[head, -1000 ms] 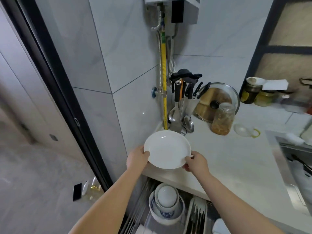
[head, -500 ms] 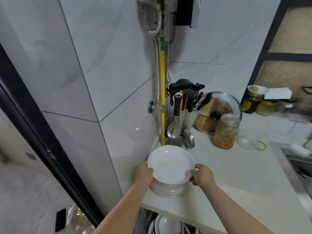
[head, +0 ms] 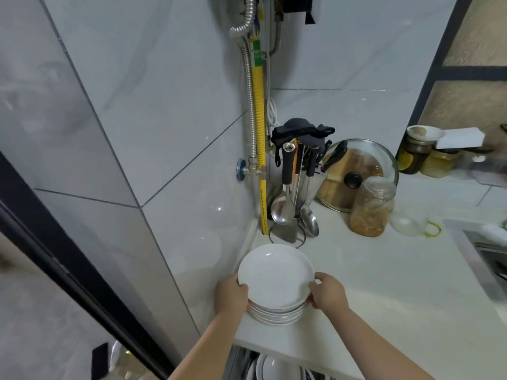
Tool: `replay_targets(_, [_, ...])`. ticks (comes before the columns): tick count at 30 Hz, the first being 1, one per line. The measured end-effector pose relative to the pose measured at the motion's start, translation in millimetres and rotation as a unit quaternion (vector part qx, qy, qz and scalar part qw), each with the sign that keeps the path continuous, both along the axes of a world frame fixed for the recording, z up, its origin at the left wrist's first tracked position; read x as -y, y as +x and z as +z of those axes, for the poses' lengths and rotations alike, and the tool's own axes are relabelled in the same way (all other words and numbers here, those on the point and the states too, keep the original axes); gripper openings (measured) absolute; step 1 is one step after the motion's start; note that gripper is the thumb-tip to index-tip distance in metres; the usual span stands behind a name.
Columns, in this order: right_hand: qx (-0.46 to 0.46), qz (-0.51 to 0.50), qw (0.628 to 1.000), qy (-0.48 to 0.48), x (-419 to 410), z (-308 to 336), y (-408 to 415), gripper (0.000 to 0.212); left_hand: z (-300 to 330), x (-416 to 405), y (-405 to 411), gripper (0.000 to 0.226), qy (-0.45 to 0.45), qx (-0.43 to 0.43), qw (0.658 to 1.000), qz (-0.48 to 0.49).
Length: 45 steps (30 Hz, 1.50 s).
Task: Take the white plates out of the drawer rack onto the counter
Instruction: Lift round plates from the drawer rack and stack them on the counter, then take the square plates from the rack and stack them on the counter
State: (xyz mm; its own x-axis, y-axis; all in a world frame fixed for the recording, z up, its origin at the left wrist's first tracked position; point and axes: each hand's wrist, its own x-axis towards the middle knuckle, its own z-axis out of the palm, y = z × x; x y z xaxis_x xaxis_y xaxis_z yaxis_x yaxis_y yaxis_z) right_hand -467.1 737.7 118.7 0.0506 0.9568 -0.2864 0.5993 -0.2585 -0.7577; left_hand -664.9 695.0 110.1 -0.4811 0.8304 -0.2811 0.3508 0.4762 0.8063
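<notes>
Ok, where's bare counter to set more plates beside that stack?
Bare pale counter runs right of the stack of white plates, out to the steel sink, and toward the front edge. The back is crowded: utensil rack, glass pot lid, glass jar. Left is wall.

A stack of plates (head: 275,283) sits on the desk (head: 384,297) near its left front corner. Behind it stands a utensil rack (head: 295,187); a jar (head: 371,207) stands further right, a lid (head: 356,171) behind it.
</notes>
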Motion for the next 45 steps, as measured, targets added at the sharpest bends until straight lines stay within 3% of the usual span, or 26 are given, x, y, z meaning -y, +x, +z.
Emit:
replay_targets(9, [0.029,0.043,0.999,0.003,-5,-16,6,0.018,-12,0,4,0.023,0.007,0.002,1.0,-0.007])
replay_targets(14, [0.056,0.076,0.995,0.044,20,-18,16,0.029,-4,26,24,0.026,0.002,-0.049,0.999,-0.021])
replay_targets(17, [0.068,0.107,0.987,0.095,50,-23,34,0.035,-3,57,51,0.044,-0.007,-0.107,0.994,-0.028])
replay_targets(22, [0.145,0.2,0.958,0.142,109,-46,88,0.04,-18,109,107,0.038,0.0,-0.193,0.97,-0.148])
replay_targets(30, [0.189,0.155,0.969,0.021,197,-105,193,0.04,-76,165,210,0.03,-0.082,-0.185,0.936,-0.289])
replay_targets(38, [0.201,0.089,0.967,-0.129,256,-178,272,0.043,-152,198,290,0.022,-0.2,-0.191,0.888,-0.368])
replay_targets(45, [0.23,0.055,0.954,-0.184,271,-242,314,0.041,-217,200,329,0.027,-0.263,-0.207,0.855,-0.395])
